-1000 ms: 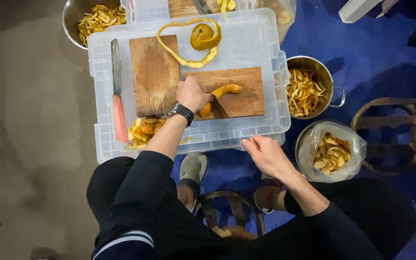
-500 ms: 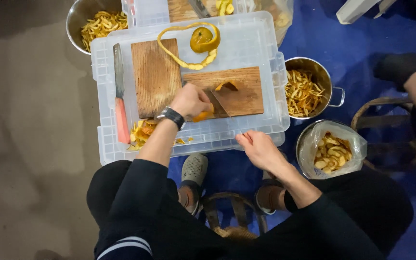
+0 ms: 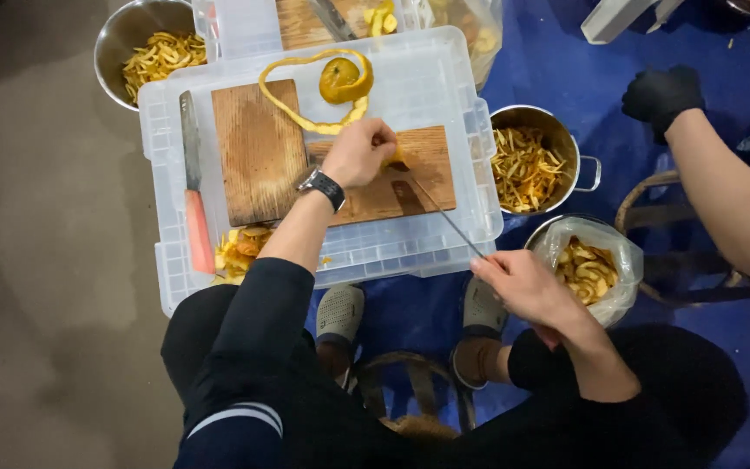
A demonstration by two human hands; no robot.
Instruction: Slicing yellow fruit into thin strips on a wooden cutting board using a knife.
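On a clear bin lid [image 3: 444,78], two boards [image 3: 258,148] are laid. A peel piece [image 3: 397,159] is pinned on the right board under the closed left hand [image 3: 359,152]. A knife [image 3: 440,213] is gripped by the right hand [image 3: 523,285], well apart. Fingertips near the blade may be nicked if it slips.

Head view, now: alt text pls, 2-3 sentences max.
Seen from above, a seated person's left hand presses a yellow peel piece onto a wooden board on a clear bin lid, while the right hand holds a thin knife angled toward it. A peel spiral, an orange-handled knife and pots of peel strips sit around; another person's black-gloved hand shows at right.
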